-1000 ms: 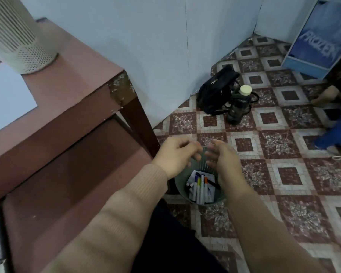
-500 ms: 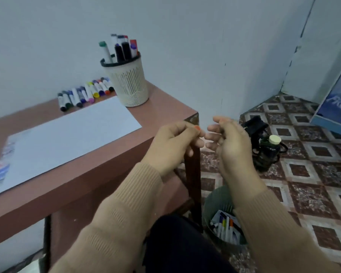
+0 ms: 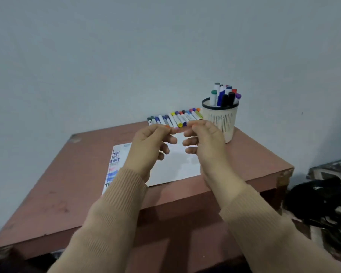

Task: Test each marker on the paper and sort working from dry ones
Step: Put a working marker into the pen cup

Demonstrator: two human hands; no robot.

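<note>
A white sheet of paper (image 3: pixel 177 164) lies on the reddish-brown table (image 3: pixel 67 184), with several coloured "test" scribbles (image 3: pixel 114 162) down its left edge. Behind it, a row of several capped markers (image 3: pixel 175 118) lies against the wall. A white slotted cup (image 3: pixel 220 120) at the back right holds several more markers (image 3: pixel 223 95) upright. My left hand (image 3: pixel 152 146) and my right hand (image 3: pixel 203 142) hover side by side above the paper. Their fingertips nearly meet, the fingers are loosely curled, and I see nothing held in either.
A pale wall rises right behind the table. A black bag (image 3: pixel 319 196) lies on the patterned tile floor to the right of the table's chipped front right corner (image 3: pixel 283 178).
My view has swung up from the floor bin of markers to the tabletop. Both hands rose from above the bin and now hang over the paper, still close together.
</note>
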